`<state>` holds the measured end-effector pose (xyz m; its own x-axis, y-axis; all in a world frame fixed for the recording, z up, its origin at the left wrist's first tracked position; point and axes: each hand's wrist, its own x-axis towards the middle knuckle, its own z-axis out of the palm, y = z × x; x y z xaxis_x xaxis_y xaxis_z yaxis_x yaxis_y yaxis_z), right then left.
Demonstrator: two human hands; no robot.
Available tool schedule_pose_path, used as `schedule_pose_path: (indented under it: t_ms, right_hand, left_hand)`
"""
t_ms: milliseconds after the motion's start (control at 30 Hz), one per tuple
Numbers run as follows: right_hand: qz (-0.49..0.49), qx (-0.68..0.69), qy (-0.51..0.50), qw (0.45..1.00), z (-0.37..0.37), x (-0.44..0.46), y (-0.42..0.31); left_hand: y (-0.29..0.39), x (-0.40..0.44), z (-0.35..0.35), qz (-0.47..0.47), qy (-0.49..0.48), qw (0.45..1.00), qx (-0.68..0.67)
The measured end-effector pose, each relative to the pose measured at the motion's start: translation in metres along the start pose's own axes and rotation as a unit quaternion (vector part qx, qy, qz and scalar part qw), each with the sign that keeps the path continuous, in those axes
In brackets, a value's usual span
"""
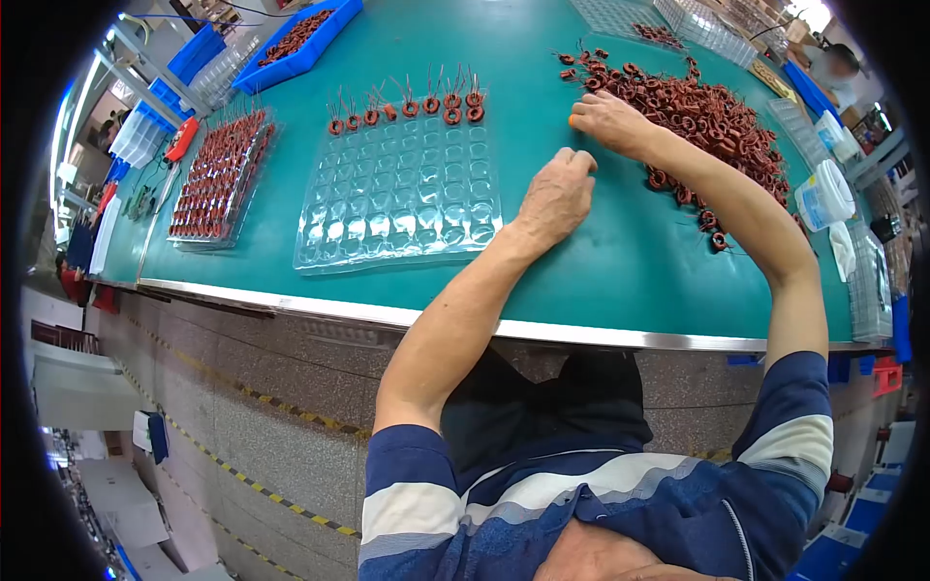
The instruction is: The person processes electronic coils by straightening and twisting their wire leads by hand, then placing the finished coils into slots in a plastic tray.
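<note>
Copper-red toroid coils with wire leads lie in a large pile (pixel 712 111) on the right of the green table. At the pile's left edge is my right hand (pixel 612 124), fingers bent together, with an orange cover on one fingertip. My left hand (pixel 560 198) is closed just in front of it, between the pile and a clear plastic tray (pixel 402 184). Whatever either hand pinches is hidden beneath the fingers. In the tray's far row of round pockets sit several coils (pixel 410 107), leads pointing away from me; the nearer pockets hold none.
A filled tray stack of coils (pixel 221 179) stands at the left, beside a red-handled tool (pixel 181 140). Behind it is a blue bin (pixel 300 44) of coils. More clear trays (pixel 707 29) lie at the far right, and a white tub (pixel 824 196) stands at the right edge.
</note>
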<state>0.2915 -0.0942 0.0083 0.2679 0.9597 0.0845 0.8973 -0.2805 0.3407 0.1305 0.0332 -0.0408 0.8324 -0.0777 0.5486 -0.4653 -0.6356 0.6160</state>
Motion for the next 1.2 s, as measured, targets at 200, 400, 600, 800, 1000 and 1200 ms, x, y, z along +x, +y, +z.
schedule_pose_path:
  t_ms: [200,400,600,800,1000,1200]
  right_hand:
    - [0.181,0.261,0.312,0.895,-0.022,-0.028,-0.012]
    - [0.260,0.495,0.378,0.738,-0.046,-0.029,-0.062]
    - [0.276,0.539,0.437,0.665,-0.055,-0.027,-0.078]
    - [0.284,0.593,0.375,0.654,-0.055,-0.025,-0.074]
    - [0.261,0.555,0.205,0.763,-0.073,-0.028,-0.055]
    - [0.270,0.585,0.228,0.730,-0.071,-0.030,-0.054]
  left_hand:
    - [0.016,0.017,-0.024,-0.292,0.028,0.909,-0.297]
    - [0.014,0.021,-0.034,-0.263,-0.025,0.740,-0.618]
    - [0.024,0.019,-0.036,-0.216,-0.057,0.707,-0.671]
    - [0.023,0.019,-0.024,-0.216,-0.003,0.767,-0.604]
    - [0.025,0.017,-0.034,-0.156,0.017,0.927,-0.342]
    - [0.027,0.016,-0.032,-0.136,0.025,0.854,-0.502]
